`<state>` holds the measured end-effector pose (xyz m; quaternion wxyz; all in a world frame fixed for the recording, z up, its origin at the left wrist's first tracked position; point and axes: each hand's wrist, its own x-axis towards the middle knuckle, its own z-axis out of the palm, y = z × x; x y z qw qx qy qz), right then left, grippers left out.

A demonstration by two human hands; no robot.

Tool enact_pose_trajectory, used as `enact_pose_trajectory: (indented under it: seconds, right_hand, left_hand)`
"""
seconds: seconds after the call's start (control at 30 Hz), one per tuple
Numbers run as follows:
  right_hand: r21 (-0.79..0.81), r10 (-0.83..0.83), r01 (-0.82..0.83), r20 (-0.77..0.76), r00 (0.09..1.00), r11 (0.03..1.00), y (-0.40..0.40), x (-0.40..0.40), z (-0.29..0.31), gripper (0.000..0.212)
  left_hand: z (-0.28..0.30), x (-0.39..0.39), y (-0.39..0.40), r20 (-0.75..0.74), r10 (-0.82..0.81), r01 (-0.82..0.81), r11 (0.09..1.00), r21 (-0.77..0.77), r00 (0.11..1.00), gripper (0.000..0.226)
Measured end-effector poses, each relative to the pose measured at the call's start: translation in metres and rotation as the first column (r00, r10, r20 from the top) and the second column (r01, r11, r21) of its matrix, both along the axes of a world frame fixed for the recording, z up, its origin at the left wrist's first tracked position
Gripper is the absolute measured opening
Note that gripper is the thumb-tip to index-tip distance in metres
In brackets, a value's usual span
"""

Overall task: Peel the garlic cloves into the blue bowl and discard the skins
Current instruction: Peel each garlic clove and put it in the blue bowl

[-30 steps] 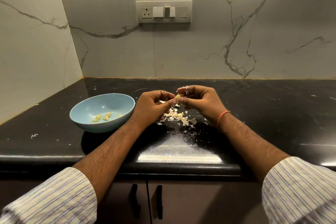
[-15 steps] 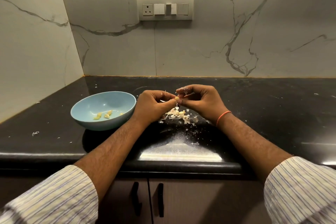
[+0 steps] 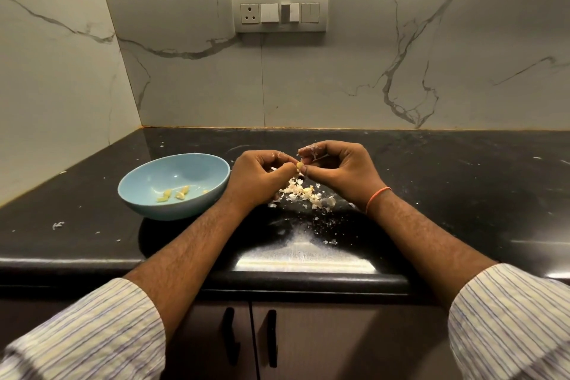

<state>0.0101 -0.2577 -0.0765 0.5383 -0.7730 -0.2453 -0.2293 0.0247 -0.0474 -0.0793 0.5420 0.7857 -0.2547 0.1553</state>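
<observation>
Two bare hands — left hand, right hand. One pale yellow garlic clove pinched between. One light blue round bowl — about four peeled yellowish cloves inside. One heap of papery white skins.

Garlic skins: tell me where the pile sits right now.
In the head view the garlic skins lie on the black counter, right of the blue bowl, directly under both hands, left and right.
</observation>
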Motion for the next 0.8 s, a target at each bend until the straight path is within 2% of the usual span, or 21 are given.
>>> enact_pose_trajectory:
  seconds: [0.33, 0.8]
  right_hand:
    - [-0.051, -0.029, 0.03, 0.037, 0.999, 0.998, -0.0028, 0.0014, -0.0011, 0.034]
    - [-0.124, -0.075, 0.096, 0.162, 0.984, 0.988, -0.0023, -0.0019, 0.0007, 0.035]
  left_hand:
    - [0.0015, -0.0016, 0.0017, -0.085, -0.036, 0.031, 0.998, -0.051, 0.996, 0.001]
    - [0.0004, 0.0026, -0.0005, -0.21, -0.058, 0.039, 0.995, -0.094, 0.976, 0.004]
